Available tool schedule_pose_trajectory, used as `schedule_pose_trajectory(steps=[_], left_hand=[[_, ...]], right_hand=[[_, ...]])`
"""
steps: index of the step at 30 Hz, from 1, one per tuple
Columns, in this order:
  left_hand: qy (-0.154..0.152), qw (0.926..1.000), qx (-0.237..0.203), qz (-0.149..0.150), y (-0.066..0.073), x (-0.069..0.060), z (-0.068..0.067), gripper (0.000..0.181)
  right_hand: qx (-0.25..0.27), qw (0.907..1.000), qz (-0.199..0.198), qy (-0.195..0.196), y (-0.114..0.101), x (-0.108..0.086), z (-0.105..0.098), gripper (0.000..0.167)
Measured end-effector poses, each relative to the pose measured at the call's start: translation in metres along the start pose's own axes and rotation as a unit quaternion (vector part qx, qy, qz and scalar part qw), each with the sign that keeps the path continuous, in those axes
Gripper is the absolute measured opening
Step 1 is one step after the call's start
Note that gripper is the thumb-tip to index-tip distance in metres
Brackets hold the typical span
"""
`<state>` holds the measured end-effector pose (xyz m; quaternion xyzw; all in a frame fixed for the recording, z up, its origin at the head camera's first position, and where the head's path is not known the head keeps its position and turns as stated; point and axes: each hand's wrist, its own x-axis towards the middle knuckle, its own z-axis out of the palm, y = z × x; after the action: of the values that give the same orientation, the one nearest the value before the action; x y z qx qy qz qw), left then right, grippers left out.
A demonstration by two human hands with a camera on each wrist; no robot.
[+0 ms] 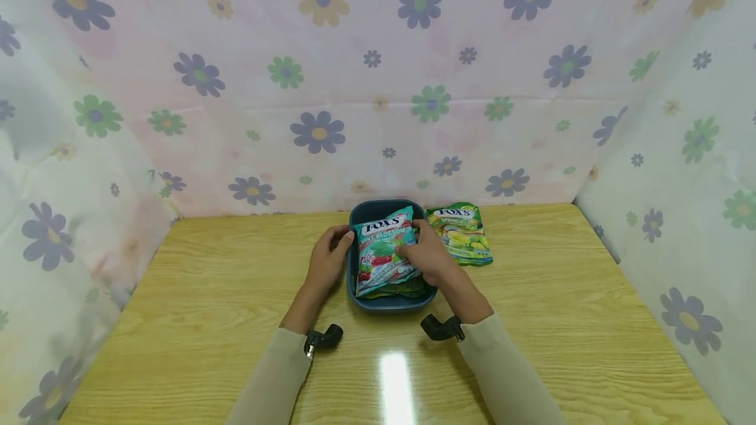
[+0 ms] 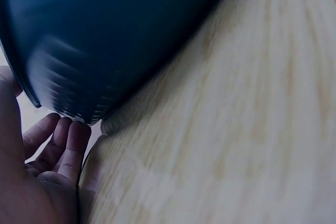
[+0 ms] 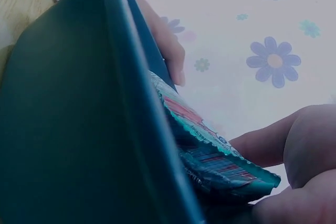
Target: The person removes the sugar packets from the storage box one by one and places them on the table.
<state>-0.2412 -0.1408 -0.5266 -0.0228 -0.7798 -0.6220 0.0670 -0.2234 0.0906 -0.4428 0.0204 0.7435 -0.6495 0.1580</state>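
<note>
A dark blue plastic bin stands on the table near the back wall. In it lies a teal candy bag labelled FOX'S, tilted, its top corner at the bin's back rim. My right hand pinches this bag by its right edge, thumb on the front; the right wrist view shows the bag between thumb and fingers. With my left hand I hold the bin's left rim, fingers against the outer wall. Beneath the teal bag, part of a green bag shows.
Right of the bin, a green and yellow FOX'S candy bag lies flat on the wooden table. Flower-patterned cloth walls the back and both sides. Light reflects off the table's front.
</note>
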Motion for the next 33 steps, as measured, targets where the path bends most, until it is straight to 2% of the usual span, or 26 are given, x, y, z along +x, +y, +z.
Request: schedule_pose_trajectory(steps=[11, 23, 33], left_hand=[[-0.002, 1.0000, 0.000, 0.004, -0.001, -0.001, 0.000, 0.044], [-0.006, 0.9997, -0.020, 0.008, -0.001, -0.001, -0.001, 0.044], [-0.006, 1.0000, -0.003, 0.006, 0.001, -0.001, 0.000, 0.043]], right_hand=[[-0.012, 0.9999, -0.007, -0.003, -0.002, -0.001, -0.012, 0.076], [0.010, 0.9995, -0.031, -0.001, -0.003, -0.003, -0.020, 0.069], [0.035, 0.9979, -0.052, 0.016, 0.000, -0.005, -0.022, 0.063]])
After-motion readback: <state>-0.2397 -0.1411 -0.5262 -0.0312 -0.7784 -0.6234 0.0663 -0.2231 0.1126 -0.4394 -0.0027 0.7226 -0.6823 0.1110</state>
